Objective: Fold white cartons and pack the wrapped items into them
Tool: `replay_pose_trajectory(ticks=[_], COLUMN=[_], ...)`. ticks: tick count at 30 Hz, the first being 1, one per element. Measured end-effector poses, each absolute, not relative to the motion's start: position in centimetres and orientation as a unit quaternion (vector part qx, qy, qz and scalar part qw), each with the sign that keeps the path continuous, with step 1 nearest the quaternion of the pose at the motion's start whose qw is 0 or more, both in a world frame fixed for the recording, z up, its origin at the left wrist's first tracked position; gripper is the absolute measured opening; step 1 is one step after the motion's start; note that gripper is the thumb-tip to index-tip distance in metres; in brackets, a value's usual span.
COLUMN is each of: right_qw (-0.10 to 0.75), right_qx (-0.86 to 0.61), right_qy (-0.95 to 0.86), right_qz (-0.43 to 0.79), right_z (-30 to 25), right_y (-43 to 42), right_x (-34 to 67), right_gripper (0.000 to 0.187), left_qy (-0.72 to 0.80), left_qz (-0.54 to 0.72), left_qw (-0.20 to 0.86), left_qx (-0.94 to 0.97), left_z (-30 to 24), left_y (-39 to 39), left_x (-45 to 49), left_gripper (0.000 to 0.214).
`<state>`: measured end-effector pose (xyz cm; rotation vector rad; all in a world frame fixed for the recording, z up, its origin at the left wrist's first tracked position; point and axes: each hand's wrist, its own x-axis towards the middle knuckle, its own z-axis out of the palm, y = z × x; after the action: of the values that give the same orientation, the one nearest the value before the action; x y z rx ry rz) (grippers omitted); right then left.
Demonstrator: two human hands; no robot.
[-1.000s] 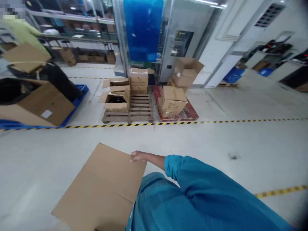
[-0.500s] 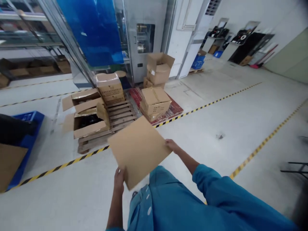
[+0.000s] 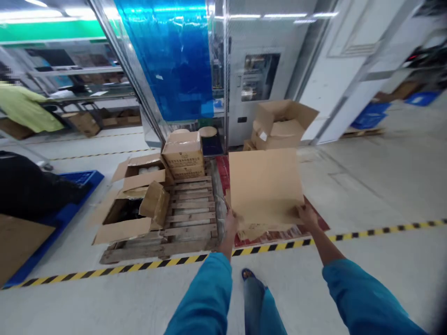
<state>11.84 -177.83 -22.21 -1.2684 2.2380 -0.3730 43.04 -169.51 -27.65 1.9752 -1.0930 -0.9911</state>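
Note:
A flat cardboard sheet [image 3: 264, 186] is held out in front of me by its two sides. My left hand [image 3: 230, 222] is closed on its left edge near the lower corner. On the lower right corner my right hand [image 3: 307, 216] has its fingers wrapped. Behind and below the sheet lies a red pallet [image 3: 319, 218], and the carton on it is mostly hidden, with only its lower part showing. An open carton [image 3: 284, 125] stands just beyond the sheet's top edge.
Left of the sheet, a wooden pallet [image 3: 192, 216] bears a closed carton [image 3: 184, 158] and open cartons [image 3: 131, 218]. A yellow-black floor line [image 3: 171, 261] runs along its front. A blue pallet [image 3: 87, 179] lies farther left. A person in yellow [image 3: 26, 104] is at the back left.
Both hands have carried the cardboard sheet forward, over the red pallet, where it now covers the closed carton. My view has turned left and come nearer to the pallets.

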Motion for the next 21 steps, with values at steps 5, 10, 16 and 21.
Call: replay_pose_trajectory(ticks=[5, 10, 16, 21], right_qw=[0.241, 0.213, 0.212, 0.173], right_qx=[-0.456, -0.463, -0.480, -0.509], right_qy=[0.856, 0.860, 0.849, 0.836], right_qz=[-0.018, 0.038, 0.067, 0.108], right_z=[-32.6, -34.0, -34.2, -31.2], right_y=[-185.7, -185.8, -185.6, -186.0], right_x=[10.1, 9.5, 8.1, 8.5], right_gripper=[0.039, 0.058, 0.073, 0.066], left_qy=[-0.339, -0.291, -0.276, -0.263], left_qz=[-0.369, -0.385, -0.417, -0.467], left_qw=[0.301, 0.279, 0.265, 0.263], left_qx=[0.812, 0.830, 0.824, 0.802], left_z=[-36.1, -35.8, -34.6, -32.2], left_y=[-174.9, -172.2, -171.2, -169.7], left_x=[37.5, 33.9, 32.9, 35.9], left_gripper=[0.036, 0.042, 0.044, 0.038])
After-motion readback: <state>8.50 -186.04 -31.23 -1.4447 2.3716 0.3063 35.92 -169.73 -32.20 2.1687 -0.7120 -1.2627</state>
